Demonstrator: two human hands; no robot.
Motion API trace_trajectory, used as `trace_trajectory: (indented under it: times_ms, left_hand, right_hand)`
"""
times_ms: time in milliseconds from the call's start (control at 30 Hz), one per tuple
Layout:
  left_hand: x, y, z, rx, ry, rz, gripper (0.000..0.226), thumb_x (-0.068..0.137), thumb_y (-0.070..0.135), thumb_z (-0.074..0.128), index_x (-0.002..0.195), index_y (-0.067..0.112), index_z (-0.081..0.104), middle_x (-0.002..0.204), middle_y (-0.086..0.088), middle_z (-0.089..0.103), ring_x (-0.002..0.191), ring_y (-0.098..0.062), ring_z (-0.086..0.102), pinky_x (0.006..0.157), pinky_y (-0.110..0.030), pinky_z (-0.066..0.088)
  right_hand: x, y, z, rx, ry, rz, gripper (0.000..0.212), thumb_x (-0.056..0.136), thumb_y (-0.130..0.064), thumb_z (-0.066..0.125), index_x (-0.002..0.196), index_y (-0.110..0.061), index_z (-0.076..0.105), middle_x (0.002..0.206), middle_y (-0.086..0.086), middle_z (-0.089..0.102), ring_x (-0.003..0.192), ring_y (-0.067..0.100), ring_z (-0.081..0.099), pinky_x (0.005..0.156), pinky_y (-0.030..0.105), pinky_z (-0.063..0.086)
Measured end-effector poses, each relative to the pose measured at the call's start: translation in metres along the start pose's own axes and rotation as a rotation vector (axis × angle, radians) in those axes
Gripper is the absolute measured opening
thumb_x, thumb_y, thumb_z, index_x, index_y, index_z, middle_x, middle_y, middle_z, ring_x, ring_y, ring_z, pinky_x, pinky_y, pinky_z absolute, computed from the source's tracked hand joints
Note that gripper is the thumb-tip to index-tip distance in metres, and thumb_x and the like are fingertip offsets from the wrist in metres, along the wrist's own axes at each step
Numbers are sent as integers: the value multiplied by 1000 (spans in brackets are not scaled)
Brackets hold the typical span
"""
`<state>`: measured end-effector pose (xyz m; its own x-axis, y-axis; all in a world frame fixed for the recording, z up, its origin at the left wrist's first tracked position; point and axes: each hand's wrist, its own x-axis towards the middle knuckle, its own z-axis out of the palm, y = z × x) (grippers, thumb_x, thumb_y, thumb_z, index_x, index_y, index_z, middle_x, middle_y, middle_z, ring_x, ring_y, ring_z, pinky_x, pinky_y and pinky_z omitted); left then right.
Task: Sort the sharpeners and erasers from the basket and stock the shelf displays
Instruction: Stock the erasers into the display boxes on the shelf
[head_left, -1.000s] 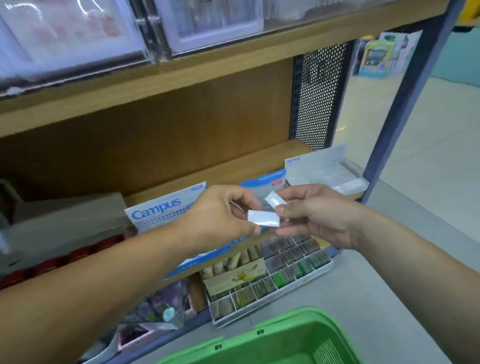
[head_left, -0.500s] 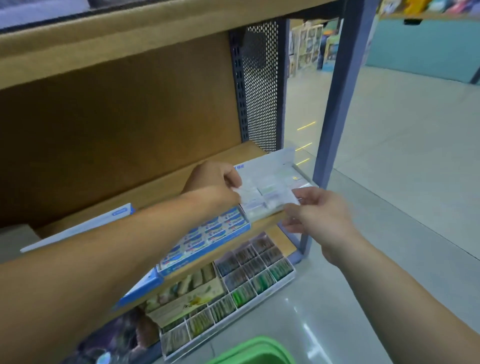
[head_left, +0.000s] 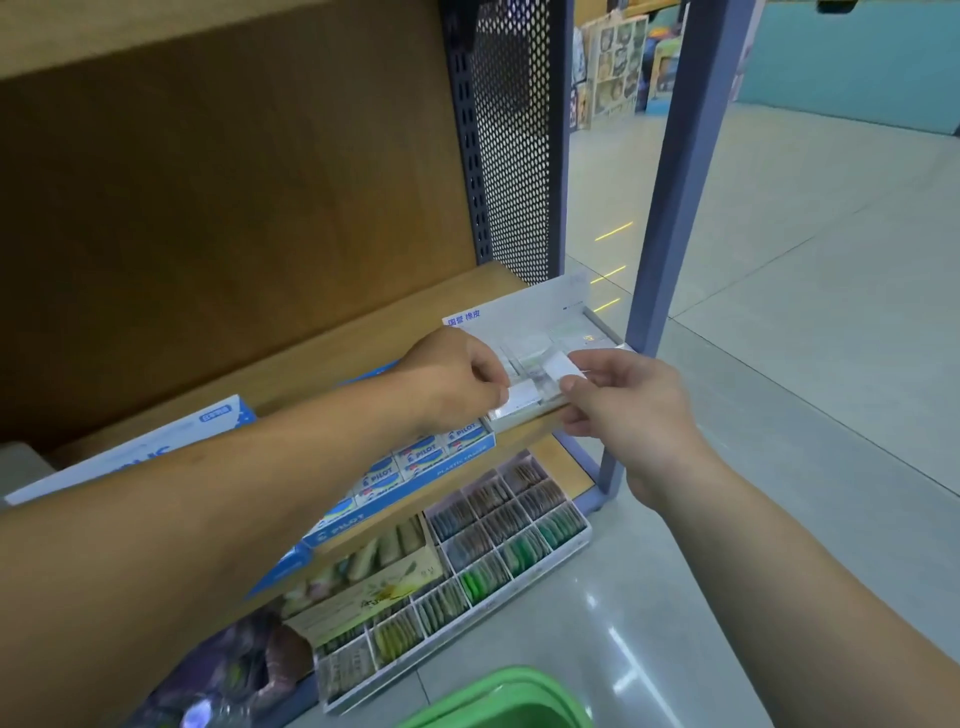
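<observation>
Two small white erasers were at the front of the white display box (head_left: 530, 312) on the shelf (head_left: 337, 343). The left eraser (head_left: 522, 397) sat low against the box's front row, and the right eraser (head_left: 561, 366) was tilted just above the items already stocked there. The left hand (head_left: 457, 374) had its fingers curled and pinched its eraser by one end. The right hand (head_left: 623, 400) nipped the other between thumb and fingers. Neither had let go.

A second earlier both erasers had been held in mid-air further left, in front of the blue boxes. Half a second later the hands had carried them rightward to the white box, and now they were down at its front edge. That suggests the sorting choice was made, with these pieces belonging among the plain white stock rather than in the Pilot eraser box (head_left: 415, 462) beside it. What remained was probably to seat each one flat in a row and release it. Whether a free slot lay under either eraser could not be made out.

Below the shelf stood a compartment tray (head_left: 498, 525) of coloured items, and the green basket (head_left: 519, 675) showed at the bottom edge, its contents out of sight.
</observation>
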<state>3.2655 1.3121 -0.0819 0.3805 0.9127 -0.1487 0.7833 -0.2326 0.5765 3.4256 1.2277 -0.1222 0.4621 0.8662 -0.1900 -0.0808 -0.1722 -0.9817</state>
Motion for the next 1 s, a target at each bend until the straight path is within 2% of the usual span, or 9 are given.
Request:
trace_trajectory:
  times_ms: [200,267,333,433,533,633,767,867,1000]
  left_hand:
    - [-1,8,-5,234,-45,107,14,89,21,66,98,22,77,97,8,74,90,-12,68,78,-28,57]
    - [-2,14,-3,63,-36,171,29,87,17,66,113,29,72,106,13,68,83,-6,65,68,-23,54]
    - [-3,22,-1,-120,-71,216,29,87,13,71,112,26,74,103,12,71,75,-5,67,64,-21,55]
    - [6,32,3,-131,-57,264,10,87,18,78,96,22,77,87,4,75,70,-5,65,67,-23,55]
    - [18,34,8,-68,-85,246,13,85,32,81,96,31,74,85,9,72,70,-7,65,65,-24,53]
    - [26,37,12,-115,-95,238,13,86,29,81,98,28,74,88,3,75,80,-18,72,74,-35,61]
    - [43,43,19,-141,65,142,19,84,27,84,97,22,72,83,4,69,65,-8,63,52,-14,48]
    - [57,53,31,-129,122,163,15,80,27,87,85,22,74,77,7,69,66,-5,62,59,-19,49]
    - [68,59,46,-98,77,154,2,89,24,77,89,23,78,82,12,73,78,-8,67,65,-17,49]
  right_hand:
    - [0,-1,-3,-18,-28,15,25,94,0,65,112,-14,73,100,9,68,77,21,63,61,20,57]
    - [1,-4,-6,17,-31,27,24,90,2,69,110,-12,72,98,12,67,73,20,62,62,23,56]
    - [1,-8,-8,64,-36,27,27,87,5,72,110,-8,70,94,13,69,70,20,64,63,26,58]
    - [3,-13,-12,149,-34,14,29,85,6,73,110,-5,68,83,12,72,65,19,67,68,32,62]
    - [5,-15,-17,244,-34,21,30,86,7,71,112,-4,66,76,10,75,64,19,67,75,42,63]
    - [6,-15,-21,319,30,7,25,91,0,71,114,-9,64,75,4,73,66,18,68,72,37,64]
    - [13,-1,-28,40,222,-60,21,89,-21,75,110,-21,68,86,-3,67,71,15,65,71,36,59]
    - [14,11,-33,-93,225,-75,30,89,-23,74,117,-21,65,83,-8,67,80,10,66,79,34,54]
    - [11,17,-36,-252,167,-90,46,91,-28,72,134,-19,60,103,-8,69,96,15,66,87,36,54]
